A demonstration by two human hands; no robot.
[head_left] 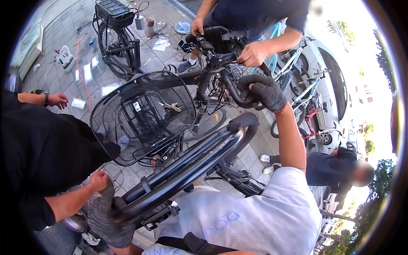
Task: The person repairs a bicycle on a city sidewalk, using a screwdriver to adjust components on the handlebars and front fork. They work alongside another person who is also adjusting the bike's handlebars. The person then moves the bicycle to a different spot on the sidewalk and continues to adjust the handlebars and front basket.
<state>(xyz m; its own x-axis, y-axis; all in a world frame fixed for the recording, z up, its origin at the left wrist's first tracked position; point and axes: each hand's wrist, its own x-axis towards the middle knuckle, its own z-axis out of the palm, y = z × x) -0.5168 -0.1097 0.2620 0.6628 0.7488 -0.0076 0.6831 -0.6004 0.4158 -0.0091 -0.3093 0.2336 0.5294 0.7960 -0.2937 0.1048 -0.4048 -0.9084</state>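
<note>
My left hand (109, 219), in a grey knit work glove, is closed round the lower end of a thick black bent double tube (193, 173), which slants up across the middle. My right hand (267, 93), gloved too, has its fingers curled round the curved end of a black bicycle handlebar (231, 88). A black mesh basket (142, 78) is at the front of that bicycle, with a tan cord (171, 106) showing in it. Opposite me, a co-worker's two hands (253, 54) are at the same handlebar. Another co-worker's hand (98, 180) is right beside my left glove.
A bicycle rear part with a black rack crate (111, 12) stands at the back left. Clear plastic bags (88, 73) and an orange cable (77, 59) lie on the paving. Several bicycles (299, 91) and a white car (331, 85) are at the right, where another person (325, 168) stands.
</note>
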